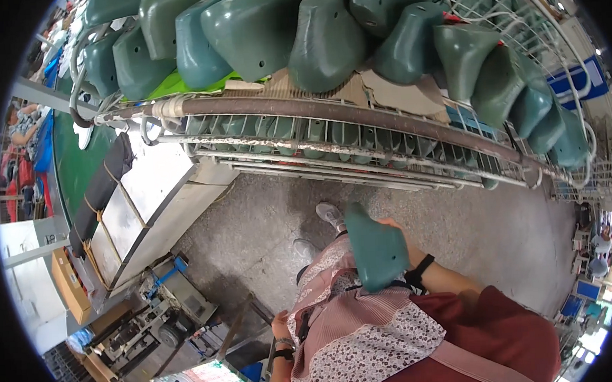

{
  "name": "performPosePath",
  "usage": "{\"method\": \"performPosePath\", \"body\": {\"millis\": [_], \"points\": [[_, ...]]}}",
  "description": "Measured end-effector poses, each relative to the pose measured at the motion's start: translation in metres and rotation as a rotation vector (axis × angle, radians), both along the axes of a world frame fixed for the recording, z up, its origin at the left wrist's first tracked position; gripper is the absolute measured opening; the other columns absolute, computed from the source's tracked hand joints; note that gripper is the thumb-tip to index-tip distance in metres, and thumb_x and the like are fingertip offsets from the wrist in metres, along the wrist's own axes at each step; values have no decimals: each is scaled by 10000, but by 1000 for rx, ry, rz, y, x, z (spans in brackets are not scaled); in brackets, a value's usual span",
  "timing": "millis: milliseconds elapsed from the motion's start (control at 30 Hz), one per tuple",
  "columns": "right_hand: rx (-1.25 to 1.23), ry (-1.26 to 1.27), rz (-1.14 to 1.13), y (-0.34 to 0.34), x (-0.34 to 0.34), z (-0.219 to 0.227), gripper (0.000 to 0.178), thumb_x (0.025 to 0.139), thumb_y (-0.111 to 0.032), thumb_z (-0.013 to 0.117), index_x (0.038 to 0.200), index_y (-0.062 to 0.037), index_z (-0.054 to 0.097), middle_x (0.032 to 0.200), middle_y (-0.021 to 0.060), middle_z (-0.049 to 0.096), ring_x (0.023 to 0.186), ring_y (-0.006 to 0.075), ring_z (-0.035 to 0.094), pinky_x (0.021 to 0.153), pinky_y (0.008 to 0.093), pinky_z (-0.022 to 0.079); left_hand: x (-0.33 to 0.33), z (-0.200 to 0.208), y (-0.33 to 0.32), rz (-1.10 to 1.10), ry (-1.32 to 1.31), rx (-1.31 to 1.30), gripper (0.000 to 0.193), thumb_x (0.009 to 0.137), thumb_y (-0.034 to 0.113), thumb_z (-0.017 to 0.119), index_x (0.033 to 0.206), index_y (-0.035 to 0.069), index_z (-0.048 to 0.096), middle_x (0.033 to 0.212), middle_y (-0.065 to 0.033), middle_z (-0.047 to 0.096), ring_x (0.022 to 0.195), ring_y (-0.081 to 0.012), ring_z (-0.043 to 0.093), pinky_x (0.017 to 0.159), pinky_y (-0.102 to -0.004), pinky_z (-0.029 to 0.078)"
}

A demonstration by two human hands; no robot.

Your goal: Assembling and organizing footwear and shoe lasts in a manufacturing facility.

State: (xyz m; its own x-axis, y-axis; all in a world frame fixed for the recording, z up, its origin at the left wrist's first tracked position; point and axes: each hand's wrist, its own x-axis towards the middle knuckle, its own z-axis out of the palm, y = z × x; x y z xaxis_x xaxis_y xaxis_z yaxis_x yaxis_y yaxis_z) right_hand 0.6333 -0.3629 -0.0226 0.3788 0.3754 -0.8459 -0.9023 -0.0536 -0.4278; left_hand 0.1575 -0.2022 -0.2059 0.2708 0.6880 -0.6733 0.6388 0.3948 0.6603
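Observation:
A green plastic shoe last [377, 251] is in my right hand [411, 246], held upright in front of my apron. My fingers go behind it, so most of the grip is hidden. My left hand [280, 326] hangs low beside the edge of the patterned apron [376, 339]; its fingers are partly hidden there. Ahead of me stands a wire rack [329, 110] whose upper level carries several green shoe lasts [249, 31]. A lower level of the rack holds more lasts [282, 131].
To the left is a white board-sided bench [157, 192] with a dark roll [102, 191] tied along it. A wheeled machine [177, 312] stands at lower left. More racks and shop items line the right side. Grey concrete floor [488, 237] lies under the rack.

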Motion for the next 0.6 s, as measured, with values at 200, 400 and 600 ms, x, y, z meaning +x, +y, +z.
{"method": "performPosePath", "body": {"millis": [200, 400, 600], "points": [[595, 83, -231, -21, 68, -232, 424, 983, -458, 622, 1226, -114, 668, 1149, 69, 698, 1136, 218, 644, 1034, 377, 515, 61, 103, 3, 15, 279, 1, 409, 896, 200, 763, 1231, -22, 685, 936, -149, 781, 812, -199, 740, 708, -335, 583], [-52, -80, -311, -85, 151, -379, 777, 1021, -680, 440, 1516, -83, 484, 1562, 135, 486, 1407, 355, 461, 1222, 494, 312, 48, 110, -59, -46, 466, -31, 449, 883, 338, 796, 1205, 37, 712, 1012, -137, 794, 920, -236, 772, 823, -357, 601], [-785, -1085, 745, -52, 217, -381, 345, 991, -121, 635, 1293, 44, 641, 1309, 297, 654, 1159, 429, 652, 961, 477, 515, 45, 105, -121, 93, 627, -134, 554, 875, 582, 745, 1227, 154, 745, 1077, -152, 780, 1040, -314, 746, 907, -409, 581]]}}
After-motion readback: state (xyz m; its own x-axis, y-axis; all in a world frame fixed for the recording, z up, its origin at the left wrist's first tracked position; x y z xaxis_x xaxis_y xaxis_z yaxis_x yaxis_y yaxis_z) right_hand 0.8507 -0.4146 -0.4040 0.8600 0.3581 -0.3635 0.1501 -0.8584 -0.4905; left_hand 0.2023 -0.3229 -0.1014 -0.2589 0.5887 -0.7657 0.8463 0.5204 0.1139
